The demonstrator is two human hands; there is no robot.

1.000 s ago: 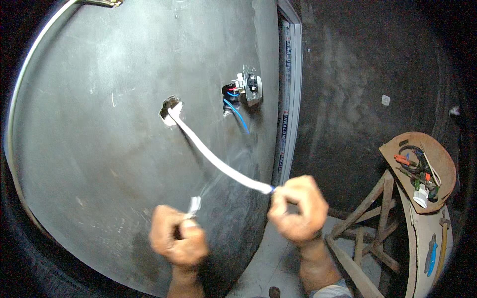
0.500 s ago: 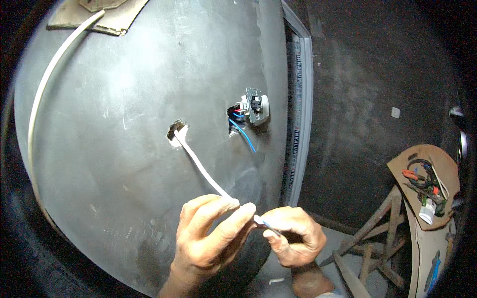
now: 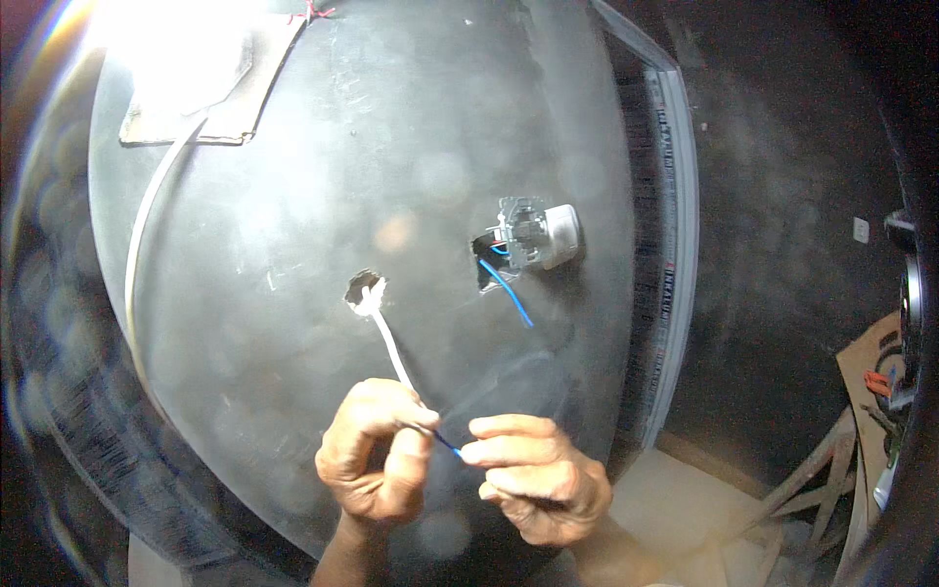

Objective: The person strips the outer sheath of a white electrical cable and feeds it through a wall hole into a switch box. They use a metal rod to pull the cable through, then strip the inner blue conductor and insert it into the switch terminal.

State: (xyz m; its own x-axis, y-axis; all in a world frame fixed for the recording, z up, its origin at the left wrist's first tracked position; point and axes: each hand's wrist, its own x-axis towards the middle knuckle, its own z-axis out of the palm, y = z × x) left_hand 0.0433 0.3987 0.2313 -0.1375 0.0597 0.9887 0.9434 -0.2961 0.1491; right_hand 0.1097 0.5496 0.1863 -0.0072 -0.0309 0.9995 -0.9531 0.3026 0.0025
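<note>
A white cable (image 3: 393, 350) comes out of a rough round hole (image 3: 363, 290) in the grey wall and runs down behind my left hand (image 3: 377, 455). That hand pinches the cable near its end between thumb and fingers. Thin dark and blue wires (image 3: 447, 444) stretch from there to my right hand (image 3: 543, 479), whose closed fingertips grip the blue tip. Above right, a socket or switch mechanism (image 3: 528, 233) with a metal frame and white part hangs out of a square wall box (image 3: 486, 262). A loose blue wire (image 3: 511, 293) droops from that box.
At upper left, a glaring lamp (image 3: 186, 59) sits by a board, its pale cable (image 3: 147, 205) curving down the wall. A door or window frame (image 3: 675, 245) stands to the right. Beyond are wooden trestle legs (image 3: 807, 470) and a board (image 3: 861, 362) with tools.
My view has swung up and left, bringing the lamp's glare in. My hands have drawn slightly apart, and the right one has turned, with fingertips on the blue wire.
</note>
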